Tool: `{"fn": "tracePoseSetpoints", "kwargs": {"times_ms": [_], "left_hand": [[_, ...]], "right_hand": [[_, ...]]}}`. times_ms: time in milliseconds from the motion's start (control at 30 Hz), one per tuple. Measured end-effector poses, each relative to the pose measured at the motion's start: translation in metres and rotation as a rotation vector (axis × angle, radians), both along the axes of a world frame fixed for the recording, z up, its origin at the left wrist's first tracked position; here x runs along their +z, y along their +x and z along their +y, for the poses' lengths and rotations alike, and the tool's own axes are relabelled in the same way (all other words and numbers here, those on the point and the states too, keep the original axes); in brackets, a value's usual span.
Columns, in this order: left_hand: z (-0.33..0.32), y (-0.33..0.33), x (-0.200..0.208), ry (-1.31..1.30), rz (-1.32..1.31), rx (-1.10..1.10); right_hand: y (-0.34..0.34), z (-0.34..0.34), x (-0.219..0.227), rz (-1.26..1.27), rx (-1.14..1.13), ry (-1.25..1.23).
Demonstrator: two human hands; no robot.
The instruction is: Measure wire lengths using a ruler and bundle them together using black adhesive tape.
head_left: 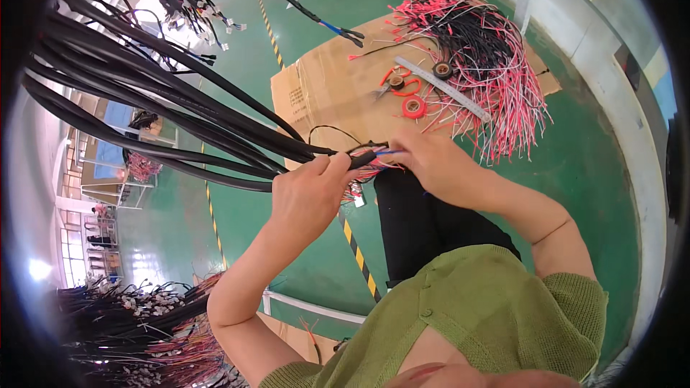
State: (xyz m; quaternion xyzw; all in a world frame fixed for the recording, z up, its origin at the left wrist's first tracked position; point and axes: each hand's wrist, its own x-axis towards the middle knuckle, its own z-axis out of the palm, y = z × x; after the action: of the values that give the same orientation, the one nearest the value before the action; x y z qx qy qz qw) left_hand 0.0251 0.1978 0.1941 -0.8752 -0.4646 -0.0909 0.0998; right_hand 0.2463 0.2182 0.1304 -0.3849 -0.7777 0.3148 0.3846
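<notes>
The left hand is clenched around one bundle of black cables fanning away to its left, while the right hand pinches the bundle's red-and-white wire ends between them. Beyond the hands, on one cardboard sheet, lie one pair of red-handled scissors, one red tape roll, one ruler and one heap of pink-and-black wires.

Black cable bundle, gathered where it meets thin coloured wires

The thick black cables fan out from the upper left and converge into one tight bundle, running level toward the middle. At its end, thin red, pink and blue wires stick out, splayed and hanging slightly downward.
</notes>
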Motion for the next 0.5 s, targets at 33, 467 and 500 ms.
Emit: {"fn": "tracePoseSetpoints", "kwargs": {"times_ms": [33,467,500], "left_hand": [[0.002,0.001,-0.002,0.032,0.015,0.031],[-0.012,0.016,-0.008,0.123,0.081,0.027],[-0.014,0.016,-0.008,0.093,0.068,0.047]], "right_hand": [[0.006,0.005,0.003,0.005,0.009,-0.005],[0.034,0.037,-0.029,0.133,0.306,-0.484],[0.035,0.037,-0.029,0.061,0.374,-0.476]]}}
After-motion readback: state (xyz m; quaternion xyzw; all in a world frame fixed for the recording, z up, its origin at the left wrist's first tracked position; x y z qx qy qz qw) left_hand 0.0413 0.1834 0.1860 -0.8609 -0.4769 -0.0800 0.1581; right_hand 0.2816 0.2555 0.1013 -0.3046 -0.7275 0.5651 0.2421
